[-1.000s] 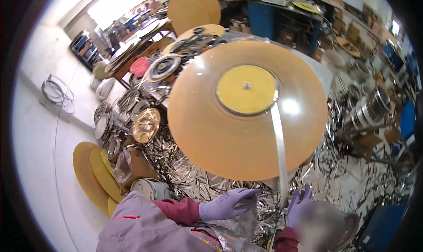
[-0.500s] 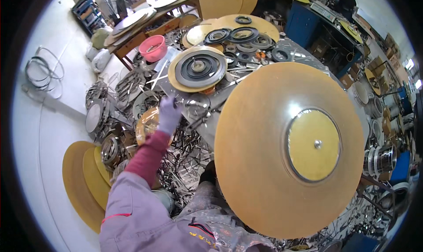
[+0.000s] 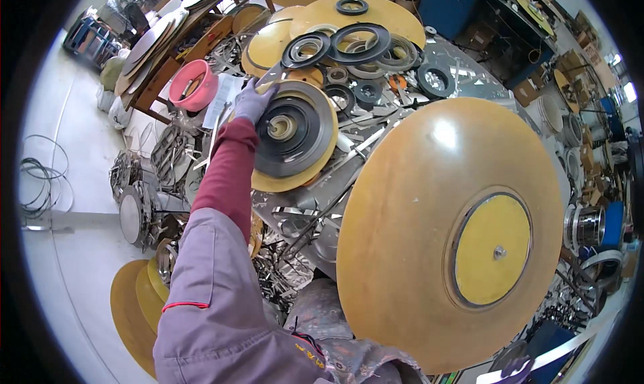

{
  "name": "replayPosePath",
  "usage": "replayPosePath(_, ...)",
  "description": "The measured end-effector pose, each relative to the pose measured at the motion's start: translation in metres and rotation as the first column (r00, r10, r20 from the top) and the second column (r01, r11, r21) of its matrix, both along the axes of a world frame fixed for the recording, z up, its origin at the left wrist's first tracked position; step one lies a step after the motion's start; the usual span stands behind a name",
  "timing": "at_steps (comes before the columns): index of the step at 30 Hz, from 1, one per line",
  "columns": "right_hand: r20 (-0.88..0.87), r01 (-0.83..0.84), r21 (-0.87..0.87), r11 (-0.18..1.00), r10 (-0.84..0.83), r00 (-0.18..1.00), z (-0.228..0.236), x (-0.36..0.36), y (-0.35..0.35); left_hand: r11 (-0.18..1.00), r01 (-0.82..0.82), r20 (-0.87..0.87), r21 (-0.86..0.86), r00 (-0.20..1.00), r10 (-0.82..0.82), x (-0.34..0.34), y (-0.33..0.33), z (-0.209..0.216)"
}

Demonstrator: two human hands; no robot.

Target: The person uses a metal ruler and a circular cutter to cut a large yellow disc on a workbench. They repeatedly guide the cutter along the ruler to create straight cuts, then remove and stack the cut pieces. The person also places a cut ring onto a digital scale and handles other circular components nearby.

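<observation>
My left hand (image 3: 253,103), in a grey-purple glove, is at the upper left rim of a yellow disc (image 3: 327,146) stacked with dark and grey rings (image 3: 292,157). Its fingers are bent together; what they hold, if anything, is hidden. At the lower right edge, part of my right hand (image 3: 515,369) shows in a purple glove, closed around a shiny pale strip (image 3: 570,344). Between the hands stands a large tan spinning-type disc (image 3: 402,250) with a yellow round plate (image 3: 493,250) and a small metal knob (image 3: 500,252) at its centre.
Black rings (image 3: 362,43) lie on more yellow discs (image 3: 402,15) at the back of the metal table (image 3: 469,65). A pink bowl (image 3: 194,85) stands left of it. Metal scraps (image 3: 282,276) cover the floor, and yellow discs (image 3: 131,310) lean by the white wall.
My left hand has moved up and forward to the ringed disc's rim. My right hand with the pale strip has come into view at the lower right. The view has shifted.
</observation>
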State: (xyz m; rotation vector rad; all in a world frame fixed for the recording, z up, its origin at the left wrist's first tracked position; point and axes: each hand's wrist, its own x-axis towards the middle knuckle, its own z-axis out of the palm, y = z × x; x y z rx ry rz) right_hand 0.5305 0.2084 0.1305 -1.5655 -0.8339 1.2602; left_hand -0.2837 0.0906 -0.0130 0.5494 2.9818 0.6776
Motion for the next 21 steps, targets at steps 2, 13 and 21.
replayPosePath(2, -0.585, -0.556, 0.362, 0.749, 0.646, 0.490, -0.029, 0.091, 0.050, 0.962, 0.240, -0.048, 0.132, 0.971, -0.236, -0.001, 0.042, -0.022)
replayPosePath(13, -0.013, -0.237, 0.741, 0.628, 0.366, 0.931, 0.048, 0.041, 0.169, 0.705, 0.709, -0.319, 0.023, 0.674, -0.667, 0.277, 0.242, -0.021)
replayPosePath(21, 0.449, -0.392, 0.691, 0.607, 0.064, 0.891, 0.039, 0.050, 0.153, 0.399, 0.818, -0.366, -0.414, 0.252, -0.896, 0.606, 0.517, -0.050)
